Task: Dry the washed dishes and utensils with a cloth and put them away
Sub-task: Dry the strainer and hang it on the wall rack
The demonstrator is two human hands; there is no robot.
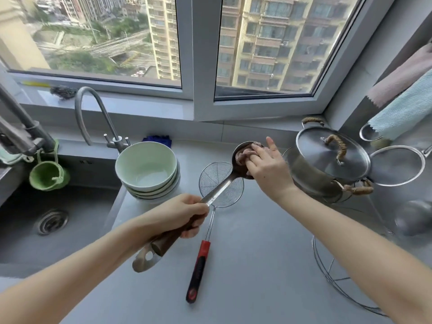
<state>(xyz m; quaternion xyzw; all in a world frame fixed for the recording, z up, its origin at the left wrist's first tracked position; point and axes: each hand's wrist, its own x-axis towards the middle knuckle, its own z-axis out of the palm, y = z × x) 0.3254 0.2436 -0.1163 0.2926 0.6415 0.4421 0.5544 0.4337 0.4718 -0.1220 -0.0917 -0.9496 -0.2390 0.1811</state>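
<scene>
My left hand (184,213) grips the dark wooden handle of a steel ladle (219,191), held slanting above the counter. Its bowl points up and right. Inside that bowl my right hand (266,167) presses a pinkish cloth (243,155). Under the ladle a wire skimmer (210,181) with a red and black handle lies flat on the counter. A stack of pale green bowls (147,167) stands to the left, beside the sink.
A lidded steel pot (327,160) with rope-wrapped handles sits on a wire rack (327,272) at right, close to my right hand. A strainer (397,164) and hanging towels (402,111) are beyond it. The sink (58,218) and faucet (93,113) are at left.
</scene>
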